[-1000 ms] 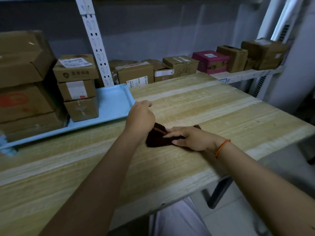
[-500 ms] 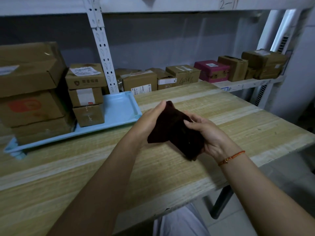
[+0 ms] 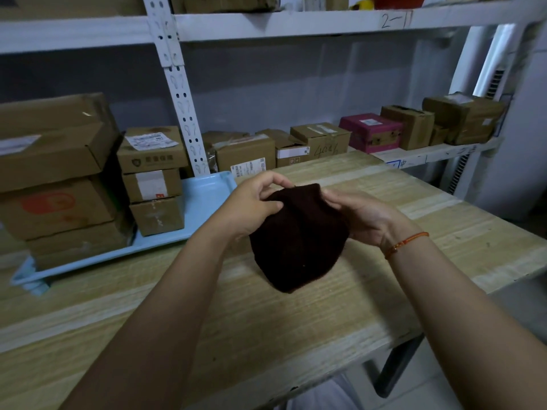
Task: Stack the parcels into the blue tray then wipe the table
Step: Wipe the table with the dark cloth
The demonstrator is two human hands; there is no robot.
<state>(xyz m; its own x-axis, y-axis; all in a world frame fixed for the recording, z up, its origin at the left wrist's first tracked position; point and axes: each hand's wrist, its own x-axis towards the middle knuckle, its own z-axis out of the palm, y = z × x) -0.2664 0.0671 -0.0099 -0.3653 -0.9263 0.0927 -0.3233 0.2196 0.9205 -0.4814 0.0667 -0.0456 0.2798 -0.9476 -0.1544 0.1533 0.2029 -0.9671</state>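
Note:
A dark brown cloth (image 3: pixel 299 241) hangs in the air above the wooden table (image 3: pixel 296 315). My left hand (image 3: pixel 251 205) pinches its upper left edge and my right hand (image 3: pixel 361 214) holds its upper right side. The light blue tray (image 3: pixel 207 199) lies at the table's back left. On it stand two stacks of cardboard parcels: three small boxes (image 3: pixel 154 179) near the middle and three large boxes (image 3: pixel 56 173) at the left.
A white metal shelf upright (image 3: pixel 177 93) rises behind the tray. More cardboard boxes (image 3: pixel 245 152) and a pink box (image 3: pixel 370 131) line the low shelf behind the table. The table's right edge drops to a leg (image 3: pixel 396 368) and tiled floor.
Both hands lifted the cloth off the table and now hold it spread in the air. The view has tilted upward, showing the upper shelf.

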